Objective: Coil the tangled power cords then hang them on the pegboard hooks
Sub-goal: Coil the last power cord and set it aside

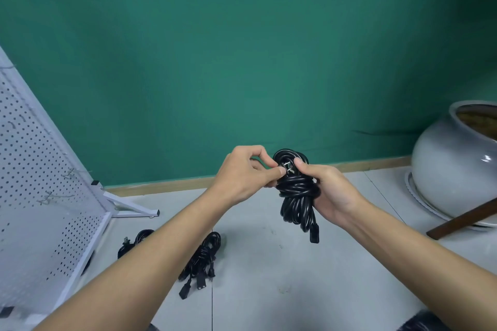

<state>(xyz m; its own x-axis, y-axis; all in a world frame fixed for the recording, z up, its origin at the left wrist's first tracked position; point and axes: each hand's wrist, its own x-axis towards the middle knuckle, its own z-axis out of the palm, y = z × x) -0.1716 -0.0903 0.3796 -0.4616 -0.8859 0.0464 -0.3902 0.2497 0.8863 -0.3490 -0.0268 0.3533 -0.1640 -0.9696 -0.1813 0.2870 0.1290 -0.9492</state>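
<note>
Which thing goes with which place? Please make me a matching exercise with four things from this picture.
Things:
1. coil
2. pegboard
3. pot
4. floor cords

Places:
a. far right
b. lying on the floor
c. gripped by the right hand, its plug pinched by the left hand
d. far left

Pairs: 1-c, 2-d, 3-a, 4-b.
</note>
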